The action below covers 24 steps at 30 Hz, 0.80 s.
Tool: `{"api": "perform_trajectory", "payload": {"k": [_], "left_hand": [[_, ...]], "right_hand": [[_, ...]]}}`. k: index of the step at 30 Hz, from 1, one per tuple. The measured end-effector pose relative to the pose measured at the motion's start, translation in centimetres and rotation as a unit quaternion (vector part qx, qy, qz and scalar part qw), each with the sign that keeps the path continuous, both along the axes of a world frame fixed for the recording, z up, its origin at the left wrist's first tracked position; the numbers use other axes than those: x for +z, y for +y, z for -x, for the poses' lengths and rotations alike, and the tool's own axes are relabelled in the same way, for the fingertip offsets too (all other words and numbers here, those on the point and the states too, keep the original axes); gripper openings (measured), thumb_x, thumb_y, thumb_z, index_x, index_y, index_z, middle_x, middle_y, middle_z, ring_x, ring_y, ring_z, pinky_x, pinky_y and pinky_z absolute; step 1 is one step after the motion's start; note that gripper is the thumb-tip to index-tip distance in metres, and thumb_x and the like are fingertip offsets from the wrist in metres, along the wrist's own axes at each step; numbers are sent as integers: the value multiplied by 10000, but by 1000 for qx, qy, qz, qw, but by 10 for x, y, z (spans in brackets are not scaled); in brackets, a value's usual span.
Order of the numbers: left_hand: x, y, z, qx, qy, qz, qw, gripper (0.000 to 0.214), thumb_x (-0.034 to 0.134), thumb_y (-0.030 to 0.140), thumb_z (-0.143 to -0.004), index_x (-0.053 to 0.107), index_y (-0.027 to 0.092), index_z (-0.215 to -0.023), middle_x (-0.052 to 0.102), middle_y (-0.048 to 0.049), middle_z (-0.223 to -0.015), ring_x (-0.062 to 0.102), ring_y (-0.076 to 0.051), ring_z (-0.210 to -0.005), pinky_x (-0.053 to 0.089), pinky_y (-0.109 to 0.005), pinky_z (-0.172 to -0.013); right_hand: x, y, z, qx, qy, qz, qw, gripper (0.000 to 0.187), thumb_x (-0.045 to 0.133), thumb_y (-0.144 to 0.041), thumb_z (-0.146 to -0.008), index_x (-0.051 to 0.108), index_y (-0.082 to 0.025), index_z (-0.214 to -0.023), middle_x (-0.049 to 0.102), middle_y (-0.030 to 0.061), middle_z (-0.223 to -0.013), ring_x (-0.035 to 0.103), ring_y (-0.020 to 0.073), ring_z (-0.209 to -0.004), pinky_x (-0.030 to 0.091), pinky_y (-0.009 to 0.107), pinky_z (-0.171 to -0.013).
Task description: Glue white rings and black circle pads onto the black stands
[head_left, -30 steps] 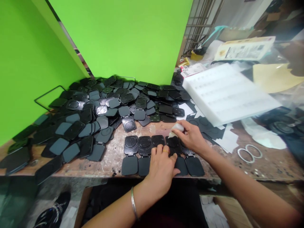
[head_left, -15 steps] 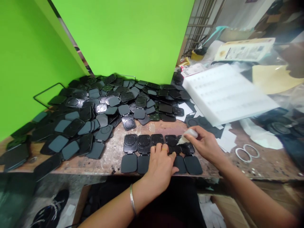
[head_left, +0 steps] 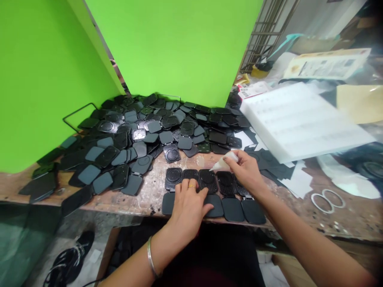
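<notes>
A row of several black hinged plastic cases lies opened flat near the table's front edge. Their ridged halves, such as this open case (head_left: 226, 183), face the back, and the smooth lids, such as this lid (head_left: 232, 209), face me. My left hand (head_left: 190, 205) rests on the row with fingers extended, covering part of the second case and touching near the hinge of the third. In my right hand (head_left: 247, 169) is a tilted white squeeze bottle (head_left: 225, 162). Its pointed nozzle is at the top edge of the third case (head_left: 208, 180).
A big heap of similar black cases (head_left: 119, 147) spreads over the left and back of the table. A white foam block (head_left: 305, 119) sits at right, with paper pieces (head_left: 299, 181) and two white rings (head_left: 327, 201) nearby. Green panels (head_left: 179, 48) stand behind.
The squeeze bottle in my right hand has shifted left along the row and toward the back, to the third case. My left hand has also slid left. The camera view has turned slightly left.
</notes>
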<state>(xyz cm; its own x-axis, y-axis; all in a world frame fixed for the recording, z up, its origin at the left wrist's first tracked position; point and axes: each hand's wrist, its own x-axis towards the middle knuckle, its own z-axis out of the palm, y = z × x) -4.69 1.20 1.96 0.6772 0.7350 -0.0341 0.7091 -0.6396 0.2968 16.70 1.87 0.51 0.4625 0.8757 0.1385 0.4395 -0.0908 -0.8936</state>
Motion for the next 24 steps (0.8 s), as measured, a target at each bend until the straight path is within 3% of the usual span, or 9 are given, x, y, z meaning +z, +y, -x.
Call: {"api": "perform_trajectory", "payload": {"k": [8, 16, 20, 24], "left_hand": [[0, 0, -1, -5, 8, 18, 1000, 372, 706, 387, -846, 672, 230, -1182, 557, -111, -1107, 465, -305, -1055, 368, -424, -871], [-2, 1, -1, -10, 11, 15, 1000, 400, 696, 415, -849, 668, 226, -1200, 580, -109, -1088, 473, -305, -1046, 372, -423, -852], [-3, 1, -1, -13, 13, 14, 1000, 410, 701, 406, -846, 666, 219, -1210, 581, -110, -1093, 474, -302, -1039, 373, -420, -845], [-4, 0, -2, -16, 15, 4, 1000, 419, 692, 407, -853, 662, 214, -1223, 584, -115, -1094, 471, -307, -1045, 374, -420, -842]], "right_hand": [[-7, 14, 7, 21, -84, -2, 996, 244, 585, -424, -794, 603, -182, -812, 607, 13, -693, 529, 167, -646, 405, 277, -603], [14, -4, 7, 71, -203, 20, 976, 179, 579, -359, -814, 616, -184, -828, 584, 11, -687, 490, 148, -597, 369, 270, -584], [17, -13, 16, 114, -199, 16, 973, 163, 576, -338, -824, 637, -188, -841, 627, 33, -731, 530, 170, -651, 374, 271, -585], [13, -5, 34, 123, -172, -23, 977, 144, 570, -324, -835, 624, -190, -841, 653, 50, -771, 551, 176, -678, 394, 268, -591]]}}
